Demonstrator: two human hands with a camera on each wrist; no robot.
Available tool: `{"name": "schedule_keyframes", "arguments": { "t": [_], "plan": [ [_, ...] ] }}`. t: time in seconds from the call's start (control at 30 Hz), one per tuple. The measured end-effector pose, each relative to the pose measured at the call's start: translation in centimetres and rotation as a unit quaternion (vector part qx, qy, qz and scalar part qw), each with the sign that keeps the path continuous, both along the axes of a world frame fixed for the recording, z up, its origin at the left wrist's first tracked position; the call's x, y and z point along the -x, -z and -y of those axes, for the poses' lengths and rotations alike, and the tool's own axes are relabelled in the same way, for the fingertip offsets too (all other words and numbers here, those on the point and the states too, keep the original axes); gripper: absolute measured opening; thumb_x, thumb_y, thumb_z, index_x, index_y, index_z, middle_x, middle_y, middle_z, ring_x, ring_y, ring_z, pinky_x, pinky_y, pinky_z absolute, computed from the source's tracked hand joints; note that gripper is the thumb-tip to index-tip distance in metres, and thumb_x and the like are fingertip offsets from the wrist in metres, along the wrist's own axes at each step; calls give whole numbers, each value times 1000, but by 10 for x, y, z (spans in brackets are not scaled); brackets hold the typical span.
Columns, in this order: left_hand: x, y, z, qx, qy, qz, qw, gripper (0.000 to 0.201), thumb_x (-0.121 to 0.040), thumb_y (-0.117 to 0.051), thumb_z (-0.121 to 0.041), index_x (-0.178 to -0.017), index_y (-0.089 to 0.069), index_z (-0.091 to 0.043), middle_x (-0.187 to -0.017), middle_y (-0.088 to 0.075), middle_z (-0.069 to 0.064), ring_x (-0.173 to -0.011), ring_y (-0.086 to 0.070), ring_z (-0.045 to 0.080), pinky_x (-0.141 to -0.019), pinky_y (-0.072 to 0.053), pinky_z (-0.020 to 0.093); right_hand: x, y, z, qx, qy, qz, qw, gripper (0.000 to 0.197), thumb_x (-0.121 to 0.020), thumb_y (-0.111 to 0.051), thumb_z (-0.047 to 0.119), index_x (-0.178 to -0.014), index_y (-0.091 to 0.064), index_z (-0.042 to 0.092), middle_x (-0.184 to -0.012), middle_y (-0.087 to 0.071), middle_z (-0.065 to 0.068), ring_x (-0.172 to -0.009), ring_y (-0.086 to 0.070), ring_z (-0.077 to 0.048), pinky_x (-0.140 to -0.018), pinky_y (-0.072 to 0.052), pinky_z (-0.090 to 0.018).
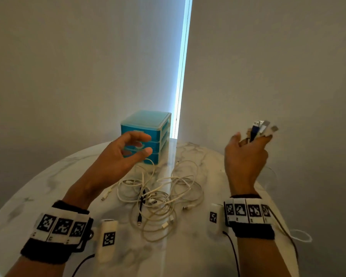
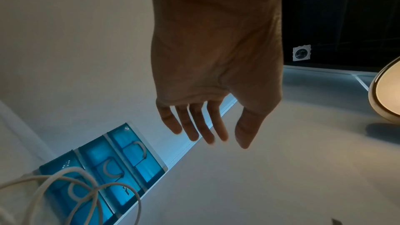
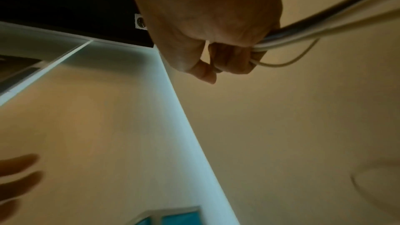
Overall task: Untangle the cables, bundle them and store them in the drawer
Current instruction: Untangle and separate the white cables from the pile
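A tangle of white cables with one black cable (image 1: 158, 198) lies on the round marble table (image 1: 48, 188). My right hand (image 1: 246, 154) is raised at the right and grips the plug ends of several cables (image 1: 263, 128); in the right wrist view the same cable ends (image 3: 303, 28) run through its curled fingers. My left hand (image 1: 132, 148) hovers empty, fingers loosely spread, in front of the blue three-drawer box (image 1: 148, 134). All three drawers of the drawer box (image 2: 103, 168) look closed, with cable loops (image 2: 71, 187) lying before them.
The drawer box stands at the table's far edge against the wall. A bright strip of window light (image 1: 183, 66) runs down between two blinds. A white cable loop (image 1: 302, 235) hangs over the table's right edge.
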State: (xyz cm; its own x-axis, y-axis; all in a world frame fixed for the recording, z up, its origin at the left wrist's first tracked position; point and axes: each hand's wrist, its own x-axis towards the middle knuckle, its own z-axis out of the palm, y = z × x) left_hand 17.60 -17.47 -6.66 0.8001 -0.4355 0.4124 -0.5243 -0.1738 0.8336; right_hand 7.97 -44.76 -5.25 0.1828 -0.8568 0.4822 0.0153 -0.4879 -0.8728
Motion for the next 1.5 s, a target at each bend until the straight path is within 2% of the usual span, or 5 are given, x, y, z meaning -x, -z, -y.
{"name": "schedule_keyframes", "arguments": {
  "t": [0.1, 0.27, 0.77, 0.97, 1.5],
  "plan": [
    [10, -2, 7, -19, 59, -13, 998, 19, -97, -72, -34, -116, -74, -36, -114, -74, -17, -111, -70, 7, -100, -58, 38, -7, 3, -31, 24, -169, -10, 985, 13, -102, -69, 32, -105, -68, 20, -81, -67, 13, -68, -62, 3, -74, -55, -23],
    [20, -9, 19, 22, 92, -3, 996, 30, -98, -69, -41, -127, -68, -37, -121, -74, -9, -103, -75, 16, -77, -57, 21, -17, 11, -57, 80, -352, -89, 928, 38, -95, -73, 26, -63, -53, 26, -54, -55, 12, -51, -47, -1, -51, -38, -16],
    [7, 0, 29, 58, 69, -14, 996, 56, -81, -82, -46, -132, -71, -27, -114, -78, 1, -111, -75, 22, -101, -61, 46, -28, 33, -81, 182, -442, -220, 850, 46, -85, -73, 10, -60, -37, 25, -48, -45, 13, -48, -43, -4, -51, -34, -16],
    [16, 0, 44, -3, 14, 32, 999, 76, -64, -51, -104, -114, -62, -48, -125, -61, -25, -109, -64, -4, -81, -63, 24, -34, 41, -89, 201, -457, -218, 839, 10, -88, -71, 11, -79, -67, 13, -65, -68, 12, -61, -64, -3, -55, -45, -13],
    [-15, -44, 73, -101, -155, 289, 939, 52, -96, -61, -19, -54, -32, -26, -65, -65, 1, -73, -75, 21, -64, -60, 33, -43, -3, -58, 186, -513, -314, 777, 42, -94, -81, 38, -62, -54, 35, -44, -53, 23, -42, -50, 4, -50, -38, -11]
  ]
}}
